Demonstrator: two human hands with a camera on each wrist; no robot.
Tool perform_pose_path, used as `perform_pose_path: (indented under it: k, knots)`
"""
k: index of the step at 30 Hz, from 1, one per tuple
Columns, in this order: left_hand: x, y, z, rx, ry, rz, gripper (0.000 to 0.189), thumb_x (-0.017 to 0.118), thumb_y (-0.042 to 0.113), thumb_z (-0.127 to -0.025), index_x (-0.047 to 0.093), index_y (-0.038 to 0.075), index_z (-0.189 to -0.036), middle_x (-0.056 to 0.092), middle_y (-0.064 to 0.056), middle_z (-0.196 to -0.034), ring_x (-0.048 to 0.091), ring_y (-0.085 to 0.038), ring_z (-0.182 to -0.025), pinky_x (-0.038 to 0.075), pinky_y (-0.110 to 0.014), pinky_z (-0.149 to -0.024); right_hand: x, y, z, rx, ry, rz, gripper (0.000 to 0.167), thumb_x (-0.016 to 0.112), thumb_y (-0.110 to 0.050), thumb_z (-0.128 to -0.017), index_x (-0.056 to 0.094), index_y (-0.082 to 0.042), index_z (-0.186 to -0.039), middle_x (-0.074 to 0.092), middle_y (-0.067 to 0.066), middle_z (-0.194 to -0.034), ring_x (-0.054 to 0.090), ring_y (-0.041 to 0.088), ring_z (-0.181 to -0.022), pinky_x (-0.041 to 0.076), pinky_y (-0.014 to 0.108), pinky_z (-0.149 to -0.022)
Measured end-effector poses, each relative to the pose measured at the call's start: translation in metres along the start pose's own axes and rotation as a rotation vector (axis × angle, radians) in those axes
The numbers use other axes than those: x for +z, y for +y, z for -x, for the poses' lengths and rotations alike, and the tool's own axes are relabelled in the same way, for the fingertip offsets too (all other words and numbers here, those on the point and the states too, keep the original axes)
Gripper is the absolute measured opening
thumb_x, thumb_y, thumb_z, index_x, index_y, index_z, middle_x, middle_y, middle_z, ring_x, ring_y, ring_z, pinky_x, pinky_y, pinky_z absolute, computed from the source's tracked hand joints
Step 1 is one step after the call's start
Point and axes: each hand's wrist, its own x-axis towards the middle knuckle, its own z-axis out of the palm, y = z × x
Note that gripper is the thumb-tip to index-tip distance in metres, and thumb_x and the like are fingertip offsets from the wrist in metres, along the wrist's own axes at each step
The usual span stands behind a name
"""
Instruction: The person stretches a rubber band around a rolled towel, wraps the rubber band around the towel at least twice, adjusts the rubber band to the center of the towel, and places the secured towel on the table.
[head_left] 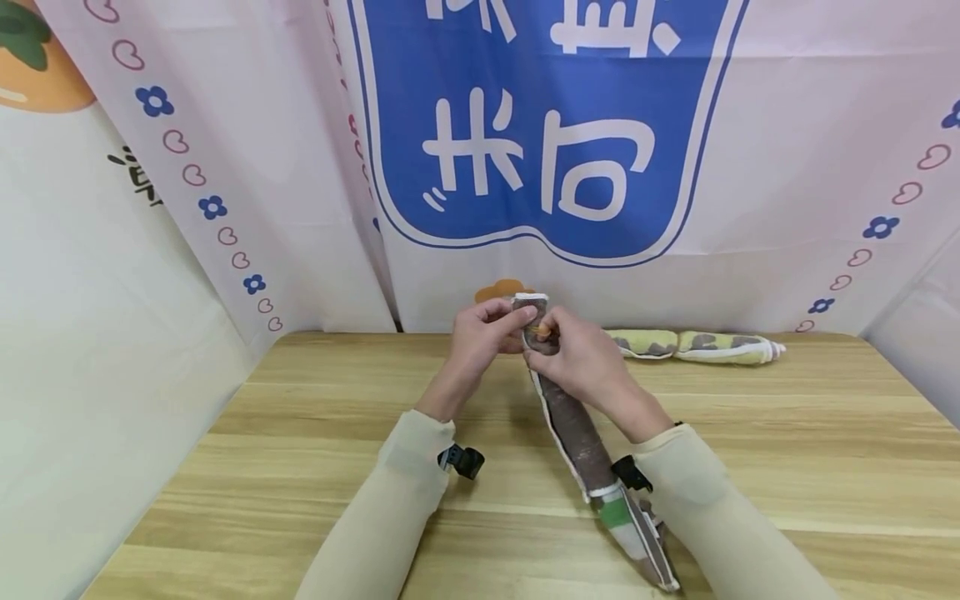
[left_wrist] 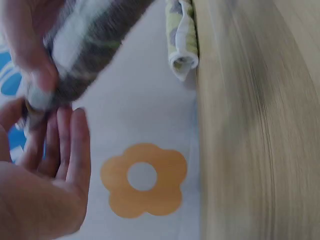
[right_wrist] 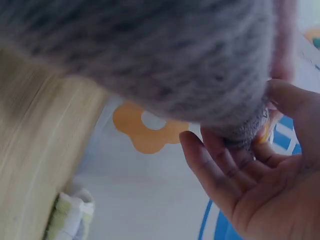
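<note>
A long grey-brown rolled towel with white edging slants from my hands down toward the table's front. Near its lower end are a green patch and a pale one. My left hand pinches the towel's far end, thumb in front and fingers behind. Just beside it, my right hand grips the same end. A small yellow-orange band shows by the right fingertips; how far it goes round the towel is hidden. In the left wrist view, the left fingers extend past the towel's end.
Behind my right hand, a yellow-green rolled towel with grey patches lies along the wooden table's back edge, narrowed at its middle. A printed cloth with a blue sign hangs directly behind the table. Pale cloth also stands at both sides.
</note>
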Motion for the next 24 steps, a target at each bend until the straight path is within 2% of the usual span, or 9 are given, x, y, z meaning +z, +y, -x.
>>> perform_pose_path:
  k: [3, 7, 9, 12, 14, 19, 24]
  knots:
    - [-0.007, -0.004, -0.003, -0.007, -0.099, 0.062, 0.018, 0.074, 0.023, -0.100, 0.072, 0.005, -0.099, 0.070, -0.006, -0.101, 0.070, -0.019, -0.095, 0.064, -0.039, -0.081, -0.004, 0.005, -0.001, 0.022, -0.053, -0.189, 0.026, 0.080, -0.018, -0.093, 0.060, -0.006, -0.104, 0.065, 0.008, -0.097, 0.059, 0.022, -0.081, 0.050, 0.035, -0.067]
    - [-0.013, -0.005, -0.005, -0.037, -0.195, 0.136, 0.011, 0.068, 0.019, -0.102, 0.067, 0.008, -0.101, 0.068, -0.004, -0.101, 0.069, -0.019, -0.098, 0.060, -0.039, -0.087, -0.009, 0.011, -0.004, 0.092, -0.129, -0.449, 0.026, 0.079, -0.016, -0.096, 0.059, -0.003, -0.108, 0.065, 0.009, -0.100, 0.062, 0.020, -0.086, 0.054, 0.032, -0.071]
    - [-0.014, -0.005, -0.005, -0.052, -0.211, 0.166, 0.007, 0.067, 0.017, -0.102, 0.066, 0.010, -0.103, 0.067, -0.003, -0.101, 0.068, -0.018, -0.097, 0.059, -0.038, -0.087, -0.010, 0.013, -0.005, 0.125, -0.162, -0.551, 0.026, 0.078, -0.014, -0.097, 0.059, -0.002, -0.111, 0.066, 0.009, -0.101, 0.064, 0.018, -0.087, 0.056, 0.032, -0.073]
    - [-0.013, -0.003, -0.005, -0.066, -0.178, 0.186, 0.006, 0.070, 0.015, -0.101, 0.066, 0.011, -0.100, 0.066, -0.001, -0.099, 0.068, -0.016, -0.092, 0.059, -0.035, -0.085, -0.009, 0.016, -0.006, 0.142, -0.182, -0.634, 0.027, 0.078, -0.012, -0.097, 0.061, 0.000, -0.114, 0.069, 0.011, -0.103, 0.066, 0.019, -0.091, 0.059, 0.033, -0.077]
    - [-0.012, -0.002, -0.005, -0.069, -0.138, 0.188, 0.008, 0.073, 0.014, -0.100, 0.067, 0.011, -0.096, 0.066, -0.001, -0.097, 0.068, -0.015, -0.088, 0.060, -0.033, -0.081, -0.007, 0.017, -0.007, 0.123, -0.163, -0.613, 0.026, 0.080, -0.012, -0.096, 0.063, -0.001, -0.113, 0.070, 0.013, -0.106, 0.068, 0.022, -0.095, 0.059, 0.034, -0.079]
    - [-0.008, 0.002, -0.004, -0.083, -0.051, 0.170, 0.011, 0.077, 0.013, -0.095, 0.067, 0.011, -0.091, 0.067, -0.003, -0.099, 0.067, -0.014, -0.087, 0.062, -0.032, -0.076, -0.002, 0.016, -0.007, 0.027, -0.029, -0.421, 0.021, 0.086, -0.013, -0.091, 0.070, -0.006, -0.103, 0.065, 0.017, -0.115, 0.068, 0.033, -0.107, 0.058, 0.044, -0.087]
    - [-0.004, 0.005, -0.003, -0.105, 0.014, 0.159, 0.013, 0.078, 0.011, -0.093, 0.068, 0.011, -0.086, 0.066, -0.005, -0.105, 0.066, -0.016, -0.087, 0.063, -0.033, -0.071, 0.005, 0.009, -0.006, -0.124, 0.089, -0.309, 0.015, 0.083, 0.003, -0.089, 0.071, -0.005, -0.090, 0.053, 0.016, -0.109, 0.058, 0.034, -0.104, 0.057, 0.052, -0.092]
